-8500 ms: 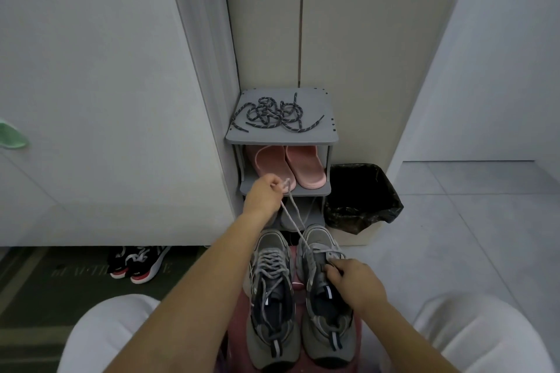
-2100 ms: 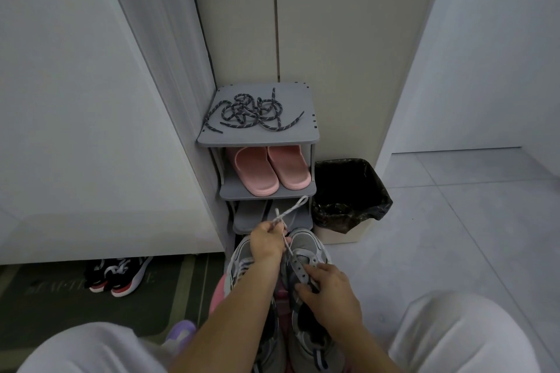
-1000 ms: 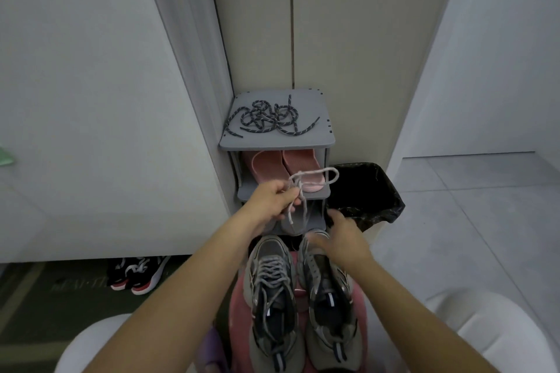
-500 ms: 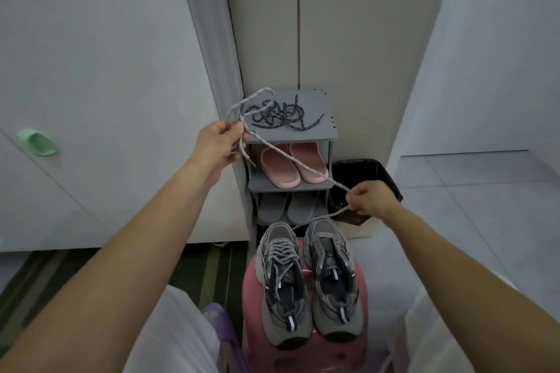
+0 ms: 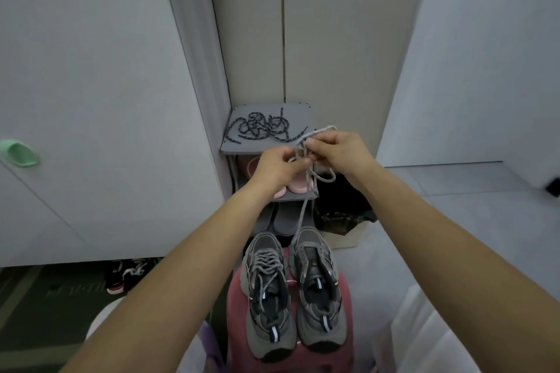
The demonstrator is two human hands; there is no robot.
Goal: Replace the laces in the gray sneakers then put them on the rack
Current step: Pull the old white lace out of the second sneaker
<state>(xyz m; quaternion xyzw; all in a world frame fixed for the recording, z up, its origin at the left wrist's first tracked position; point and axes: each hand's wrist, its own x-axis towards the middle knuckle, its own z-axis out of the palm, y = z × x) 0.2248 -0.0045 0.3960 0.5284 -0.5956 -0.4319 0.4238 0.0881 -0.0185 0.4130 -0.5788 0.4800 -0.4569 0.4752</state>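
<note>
Two gray sneakers stand side by side on a pink stool (image 5: 345, 306). The left sneaker (image 5: 268, 297) is laced; the right sneaker (image 5: 318, 291) has no lace in its eyelets. Above them both hands hold a pale gray lace (image 5: 303, 209), which is gathered in loops and hangs down toward the right sneaker's toe. My left hand (image 5: 277, 168) pinches it from the left, my right hand (image 5: 336, 150) from the right. A dark speckled lace (image 5: 263, 127) lies tangled on top of the gray shoe rack (image 5: 303, 113).
Pink slippers (image 5: 295, 185) sit on the rack's middle shelf and gray slippers (image 5: 278, 218) below. A bin with a black bag (image 5: 342, 209) stands right of the rack. Black and red shoes (image 5: 127, 275) lie on a dark mat at the left. A white cabinet carries a green handle (image 5: 19, 153).
The hands, spread apart half a second ago with the pale lace stretched between them, have come together in front of the rack. The lace is now bunched in loops between them.
</note>
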